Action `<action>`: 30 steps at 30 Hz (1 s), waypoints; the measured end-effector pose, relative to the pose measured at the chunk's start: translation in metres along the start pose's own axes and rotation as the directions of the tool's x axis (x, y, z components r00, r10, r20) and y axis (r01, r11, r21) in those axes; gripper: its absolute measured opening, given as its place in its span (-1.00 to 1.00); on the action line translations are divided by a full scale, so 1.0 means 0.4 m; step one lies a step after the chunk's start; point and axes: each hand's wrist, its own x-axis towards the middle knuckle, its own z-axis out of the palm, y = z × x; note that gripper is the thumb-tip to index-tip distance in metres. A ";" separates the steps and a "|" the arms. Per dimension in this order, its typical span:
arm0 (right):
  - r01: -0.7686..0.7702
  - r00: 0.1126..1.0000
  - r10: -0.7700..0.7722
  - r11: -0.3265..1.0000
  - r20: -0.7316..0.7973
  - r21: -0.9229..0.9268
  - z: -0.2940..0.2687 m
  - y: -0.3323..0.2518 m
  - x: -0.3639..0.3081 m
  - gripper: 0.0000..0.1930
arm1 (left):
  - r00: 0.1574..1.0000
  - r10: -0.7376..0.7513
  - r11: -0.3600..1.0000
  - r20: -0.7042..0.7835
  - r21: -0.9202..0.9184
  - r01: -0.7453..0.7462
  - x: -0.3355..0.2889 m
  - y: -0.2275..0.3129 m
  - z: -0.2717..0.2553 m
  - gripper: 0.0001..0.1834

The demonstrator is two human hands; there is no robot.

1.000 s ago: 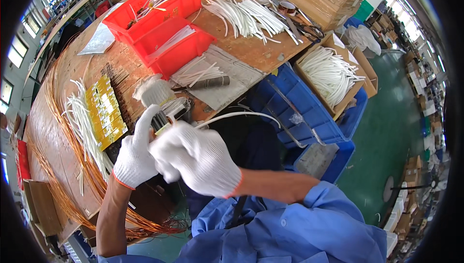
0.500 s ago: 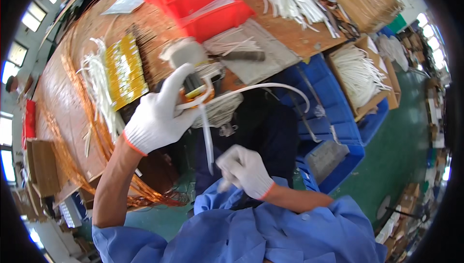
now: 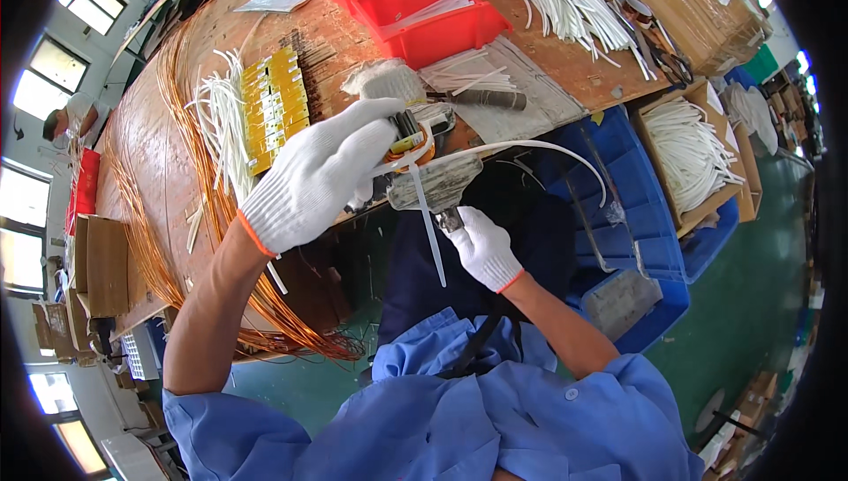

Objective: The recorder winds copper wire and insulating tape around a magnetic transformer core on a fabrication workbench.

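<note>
My left hand, in a white knit glove, is closed against a small wound coil with dark, yellow and copper-coloured parts at the table's near edge. From the coil, a white sleeve tube arcs out to the right, and a flat white strip hangs down in front. Below sits a worn grey block. Under its right end, my gloved right hand has its fingers around a short metal handle. My left fingertips partly hide the coil.
Copper wires and white tubes lie on the left beside a yellow taped sheet. Red bins stand at the back. White tubes fill a carton by a blue crate. A person is far left.
My right hand has risen from my lap and closed on the metal handle. My left fingers have come down over the coil. The whole view has shifted slightly.
</note>
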 end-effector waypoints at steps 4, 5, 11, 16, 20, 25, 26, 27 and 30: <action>0.132 0.988 -0.154 0.917 -0.029 -0.378 -0.081 -0.059 0.026 -0.61 | 1.000 0.007 0.945 -0.030 0.326 0.003 0.039 0.024 0.026 -0.43; 0.208 0.955 -0.263 0.923 -0.135 -0.323 -0.111 -0.086 0.023 -0.53 | 0.998 0.032 0.914 -0.056 0.406 -0.006 0.044 0.015 0.030 -0.42; 0.612 0.790 -0.612 0.786 0.029 -0.086 -0.227 -0.412 0.183 -0.54 | 0.993 -0.093 0.898 -0.077 0.424 0.117 0.078 0.000 0.046 -0.36; 0.106 0.991 -0.132 0.793 -0.001 0.600 -0.158 -0.411 0.188 -0.91 | 0.997 -0.013 0.892 -0.082 0.450 0.048 0.093 -0.012 0.047 -0.38; -0.347 0.929 0.310 0.538 0.203 0.768 -0.152 -0.426 0.120 -0.80 | 0.996 -0.009 0.873 -0.090 0.484 0.052 0.091 -0.022 0.054 -0.39; -0.270 0.866 0.483 0.671 -0.131 0.690 -0.114 -0.222 -0.001 -0.76 | 0.958 -0.038 0.834 -0.283 0.520 0.187 0.076 0.020 0.100 -0.32; -0.124 0.875 0.311 0.885 -0.372 0.449 -0.082 -0.155 0.014 -0.72 | 0.951 -0.019 0.819 -0.309 0.540 0.192 0.078 0.021 0.113 -0.29; -0.012 0.929 0.114 0.960 -0.352 0.280 -0.052 -0.085 0.008 -0.71 | 0.957 -0.001 0.820 -0.289 0.547 0.166 0.092 0.030 0.126 -0.26; -0.187 0.982 0.151 0.881 0.115 0.434 -0.039 -0.007 0.006 -0.59 | 0.961 0.063 0.820 -0.268 0.563 0.103 0.129 0.041 0.142 -0.22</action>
